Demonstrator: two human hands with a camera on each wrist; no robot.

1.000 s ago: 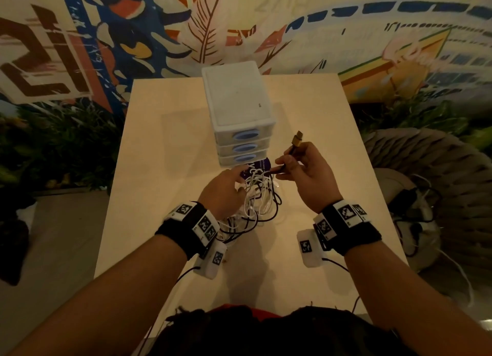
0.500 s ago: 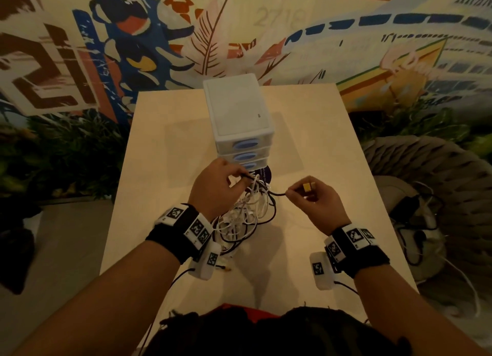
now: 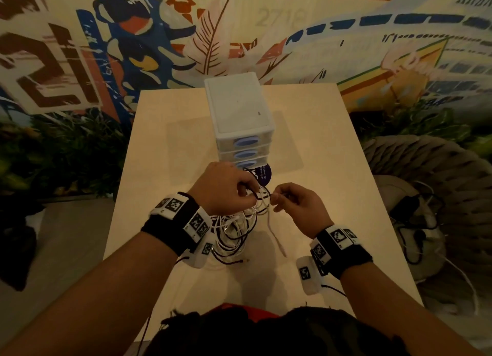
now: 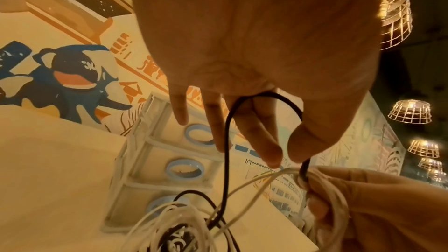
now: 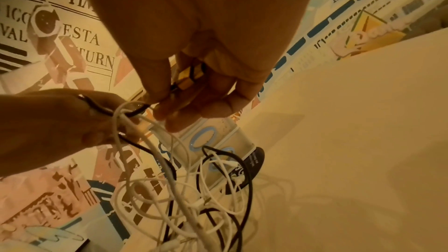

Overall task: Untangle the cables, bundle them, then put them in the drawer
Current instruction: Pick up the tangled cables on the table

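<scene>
A tangle of white and black cables (image 3: 234,233) (image 5: 194,198) lies on the pale table (image 3: 173,169) just in front of a white three-drawer unit (image 3: 239,110) (image 4: 155,160) whose drawers are closed. My left hand (image 3: 247,193) (image 4: 283,152) pinches a loop of the black cable (image 4: 226,150) between thumb and forefinger above the tangle. Almost touching it, my right hand (image 3: 278,198) (image 5: 169,102) curls round the black cable's yellow plug (image 5: 189,78). A white cable loop (image 5: 126,122) hangs over the black cable between the hands. One white cable end (image 3: 274,233) trails toward me.
A dark round label (image 3: 263,173) lies at the foot of the drawer unit. To the right of the table stands a woven seat (image 3: 426,174) with more black cables (image 3: 415,222) on it. Plants (image 3: 61,153) fill the left side below a painted wall.
My right hand came down and left with the plug, from raised beside the drawers to right against my left hand. The left hand rose off the tangle, lifting the black cable.
</scene>
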